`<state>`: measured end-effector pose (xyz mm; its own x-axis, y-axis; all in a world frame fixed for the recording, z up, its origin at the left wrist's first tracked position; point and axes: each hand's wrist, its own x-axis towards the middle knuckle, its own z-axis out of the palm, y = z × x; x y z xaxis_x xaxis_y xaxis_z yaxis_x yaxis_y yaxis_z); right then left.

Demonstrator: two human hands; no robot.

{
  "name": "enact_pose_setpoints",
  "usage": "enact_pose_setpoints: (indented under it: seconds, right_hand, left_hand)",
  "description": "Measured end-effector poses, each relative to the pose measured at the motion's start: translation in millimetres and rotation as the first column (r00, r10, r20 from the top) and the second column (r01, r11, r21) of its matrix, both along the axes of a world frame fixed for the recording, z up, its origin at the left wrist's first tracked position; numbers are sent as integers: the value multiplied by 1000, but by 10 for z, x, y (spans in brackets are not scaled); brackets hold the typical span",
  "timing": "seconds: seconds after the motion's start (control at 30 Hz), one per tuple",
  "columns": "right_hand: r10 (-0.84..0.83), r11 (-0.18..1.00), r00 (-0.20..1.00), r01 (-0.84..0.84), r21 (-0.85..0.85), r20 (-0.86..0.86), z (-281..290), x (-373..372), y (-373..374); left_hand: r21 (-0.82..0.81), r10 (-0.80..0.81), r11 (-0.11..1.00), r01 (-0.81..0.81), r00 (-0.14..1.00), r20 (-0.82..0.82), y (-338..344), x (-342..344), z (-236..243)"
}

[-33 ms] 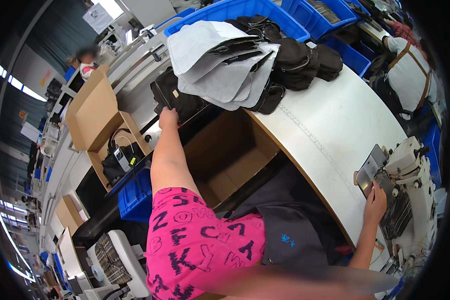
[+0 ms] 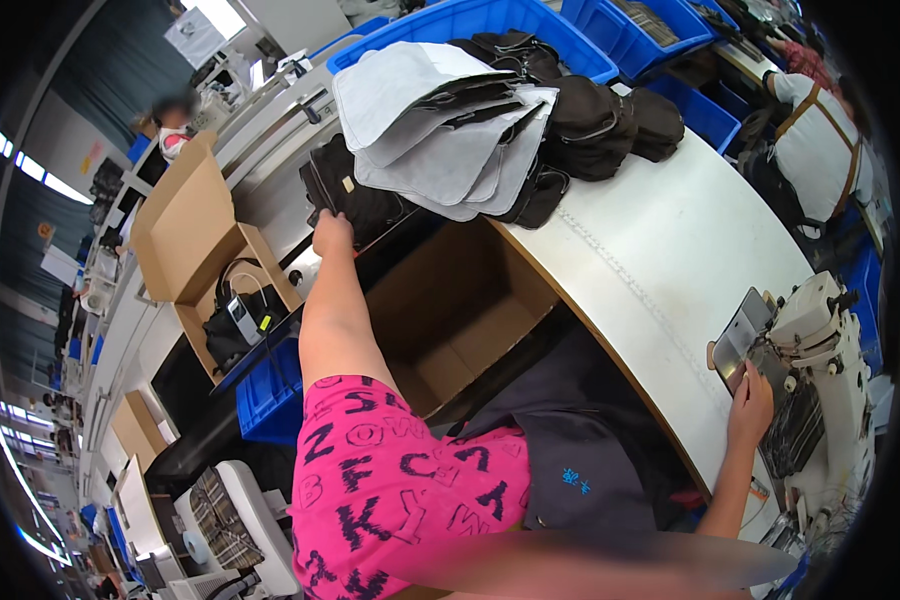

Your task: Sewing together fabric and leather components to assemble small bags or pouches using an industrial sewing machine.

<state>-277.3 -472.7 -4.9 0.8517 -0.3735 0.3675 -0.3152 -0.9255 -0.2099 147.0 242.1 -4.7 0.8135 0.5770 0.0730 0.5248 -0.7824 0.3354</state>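
Observation:
My left hand [image 2: 332, 235] reaches forward and is closed on the near edge of a black fabric bag [image 2: 370, 200] with a zipper and a small light tag. A fanned stack of grey-white flat fabric panels [image 2: 435, 135] lies against that bag and partly covers it. Far to the right, my right hand [image 2: 752, 400] has its fingers closed at the lower edge of a flat, shiny grey rectangular plate [image 2: 738, 340]. The plate is beside a white sewing machine [image 2: 815, 320]; I cannot make out whether it is attached.
More dark bags [image 2: 590, 125] sit on the curved white table [image 2: 660, 250], before a blue bin [image 2: 580, 45]. A cardboard box [image 2: 450, 340] stands open below the table edge. Another open carton [image 2: 185, 220] holds a black bag at left. A co-worker's back [image 2: 815, 150] shows at far right.
My left hand has shifted very slightly to the left along with the bag's edge. My right hand has not visibly moved.

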Motion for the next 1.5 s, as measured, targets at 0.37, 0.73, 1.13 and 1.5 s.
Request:
enact_pose_setpoints:
  seconds: [0.37,0.73,1.13,1.5]
  right_hand:
    - [-18,1000,1000,18,-11,18,16,5,36]
    - [57,998,998,-57,35,-4,303,85,326]
    - [194,969,945,-227,100,264,366,599,1086]
    - [400,916,890,-398,-53,221,180,984,1033]
  left_hand:
    - [-101,192,978,-185,584,789,-33,242,1521]
    - [71,-73,452,889,-42,996,-2275,-453,2417]
    - [-908,-696,-26,419,644,317,-4239,-1292,362]
    - [-976,-773,-209,61,601,203,-4222,-1131,393]
